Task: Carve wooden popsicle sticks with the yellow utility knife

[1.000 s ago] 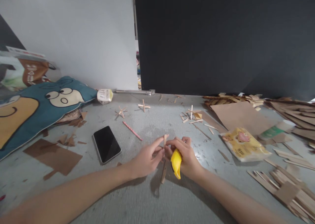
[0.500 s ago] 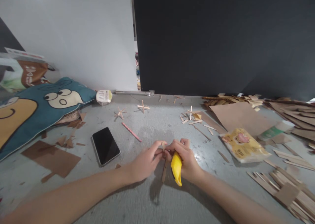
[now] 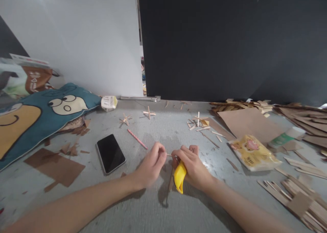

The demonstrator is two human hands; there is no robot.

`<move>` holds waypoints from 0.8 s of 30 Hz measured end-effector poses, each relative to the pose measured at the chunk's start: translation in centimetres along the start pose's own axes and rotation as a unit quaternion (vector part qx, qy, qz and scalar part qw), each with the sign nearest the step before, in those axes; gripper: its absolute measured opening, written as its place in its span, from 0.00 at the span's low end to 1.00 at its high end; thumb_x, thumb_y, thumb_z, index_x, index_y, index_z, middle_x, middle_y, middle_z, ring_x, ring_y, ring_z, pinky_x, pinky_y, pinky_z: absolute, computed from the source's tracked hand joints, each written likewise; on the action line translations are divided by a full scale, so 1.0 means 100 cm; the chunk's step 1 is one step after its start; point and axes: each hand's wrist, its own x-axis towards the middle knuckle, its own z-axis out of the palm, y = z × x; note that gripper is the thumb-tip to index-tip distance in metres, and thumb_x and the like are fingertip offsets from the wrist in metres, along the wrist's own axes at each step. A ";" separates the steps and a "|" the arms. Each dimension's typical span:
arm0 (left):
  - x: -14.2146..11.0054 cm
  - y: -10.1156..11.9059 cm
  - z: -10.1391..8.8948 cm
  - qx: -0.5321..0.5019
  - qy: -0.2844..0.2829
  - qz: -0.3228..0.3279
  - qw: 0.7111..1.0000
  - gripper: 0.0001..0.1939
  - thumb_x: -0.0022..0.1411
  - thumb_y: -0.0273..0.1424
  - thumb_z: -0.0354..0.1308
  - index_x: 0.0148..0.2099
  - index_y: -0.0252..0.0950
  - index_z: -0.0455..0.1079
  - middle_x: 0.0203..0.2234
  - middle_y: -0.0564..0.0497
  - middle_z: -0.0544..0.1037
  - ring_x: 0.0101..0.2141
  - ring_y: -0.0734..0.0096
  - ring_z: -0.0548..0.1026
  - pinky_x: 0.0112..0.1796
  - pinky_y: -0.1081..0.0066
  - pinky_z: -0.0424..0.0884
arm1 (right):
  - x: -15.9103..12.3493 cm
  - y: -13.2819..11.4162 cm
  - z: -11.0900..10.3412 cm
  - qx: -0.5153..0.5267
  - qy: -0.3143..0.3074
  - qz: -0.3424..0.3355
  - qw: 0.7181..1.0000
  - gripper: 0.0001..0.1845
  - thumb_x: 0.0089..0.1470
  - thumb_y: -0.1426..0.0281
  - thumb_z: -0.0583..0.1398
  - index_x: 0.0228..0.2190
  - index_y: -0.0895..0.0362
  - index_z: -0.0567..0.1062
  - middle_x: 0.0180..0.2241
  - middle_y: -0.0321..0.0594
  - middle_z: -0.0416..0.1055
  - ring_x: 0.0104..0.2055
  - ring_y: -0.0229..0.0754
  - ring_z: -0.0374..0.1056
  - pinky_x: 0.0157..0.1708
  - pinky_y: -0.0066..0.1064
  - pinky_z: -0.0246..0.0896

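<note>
My left hand [image 3: 152,165] is closed in a pinch on the end of a small, thin wooden stick [image 3: 169,155]. The stick spans the short gap to the fingertips of my right hand [image 3: 192,166]. In my right hand is a yellow banana-shaped tool [image 3: 180,178], its curved end pointing down toward me; the fingers hide its front part. Below the hands a darker flat wooden stick [image 3: 171,182] lies or hangs near the grey tabletop, partly covered by the right hand and tool.
A phone [image 3: 111,154] and a pink striped stick [image 3: 137,139] lie left. Small crossed-stick pieces [image 3: 149,113] stand farther back. At right are a yellow packet [image 3: 254,153], a glue-like tube [image 3: 287,137], cardboard [image 3: 249,124] and bundled wooden sticks [image 3: 304,200]. A blue cushion [image 3: 51,113] sits far left.
My left hand has drawn slightly left, away from the right fingertips, and its fingers have curled in. The small stick now shows sideways between the hands. The yellow tool has tilted slightly left.
</note>
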 end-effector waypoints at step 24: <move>0.013 -0.011 0.007 -0.063 0.021 -0.112 0.991 0.08 0.73 0.37 0.45 0.43 0.40 0.61 0.25 0.58 0.68 0.22 0.74 0.61 0.27 0.72 0.58 | 0.022 0.018 -0.022 -0.019 -0.130 0.277 0.952 0.09 0.49 0.79 0.57 0.31 0.54 0.73 0.26 0.35 0.78 0.29 0.44 0.71 0.44 0.37 0.48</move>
